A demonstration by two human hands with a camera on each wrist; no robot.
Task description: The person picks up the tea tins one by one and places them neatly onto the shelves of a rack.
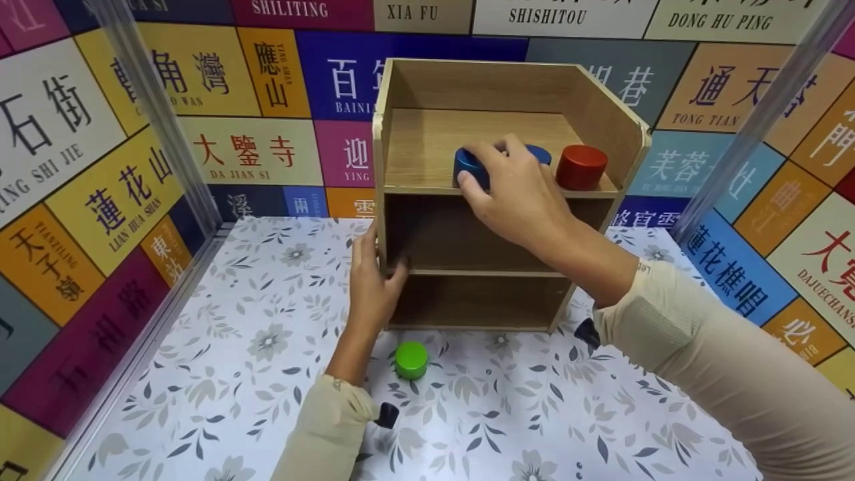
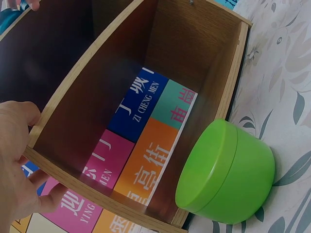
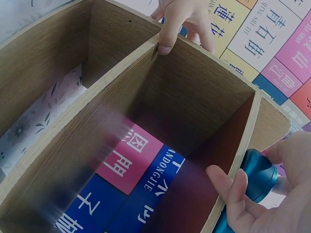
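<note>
My right hand [image 1: 524, 197] pinches a blue cylinder [image 1: 467, 166] at the top shelf's [image 1: 424, 150] front edge, open leftward, second blue one [image 1: 540, 154] and red cylinder [image 1: 582, 168] rightward, my left hand [image 1: 374, 280] gripping the left wall [image 1: 379, 153].

Pale wooden shelf unit [image 1: 467, 272], upright on the worktop [image 1: 467, 414], open top above two compartments. At the top's front edge, a glossy blue cylinder [image 1: 465, 160] gripped in the right hand's fingers [image 1: 493, 155]; to its right, a second blue cylinder [image 1: 538, 154], partly hidden, then an upright red cylinder [image 1: 582, 168]. In front of the bottom compartment, an upright green cylinder [image 1: 411, 361].
</note>
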